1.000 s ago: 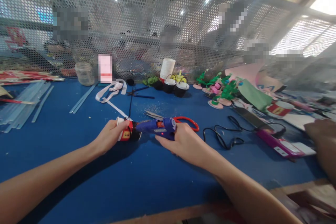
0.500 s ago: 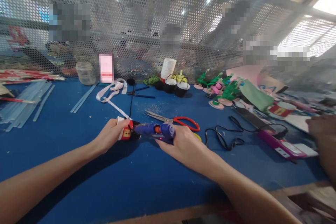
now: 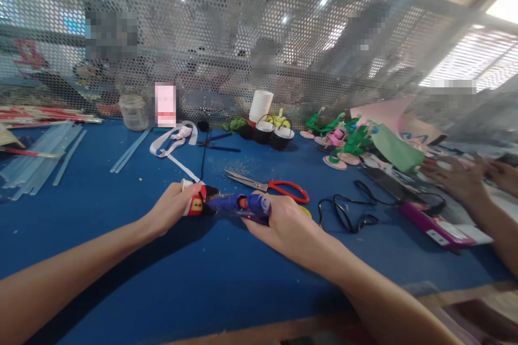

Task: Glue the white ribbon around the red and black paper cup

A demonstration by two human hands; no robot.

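My left hand [image 3: 172, 206] is closed around a small red paper cup [image 3: 195, 204], tipped on its side and partly wrapped in black yarn. In my right hand [image 3: 285, 221] is a blue hot glue gun [image 3: 253, 206], with a small red light on its body. The gun's nozzle is at the black-covered end of the cup; whether it touches cannot be made out. A black strand [image 3: 203, 159] runs from the cup back to a dark ball. Just beyond the gun lie red-handled scissors [image 3: 287, 190], blades apart.
Glue sticks [image 3: 40, 156] lie at left, near a clear jar [image 3: 133, 112]. White ribbon [image 3: 162, 146], pliers [image 3: 220, 147], black buckets [image 3: 282, 137] and stacked cups [image 3: 260, 107] stand behind. At right are green craft plants [image 3: 356, 140], a black cable [image 3: 343, 213], a purple power strip [image 3: 437, 226] and another person's hands [image 3: 457, 175].
The other person's hands at the right have reached farther in over the papers, and a second one now shows. My hands, the cup and the glue gun have barely moved.
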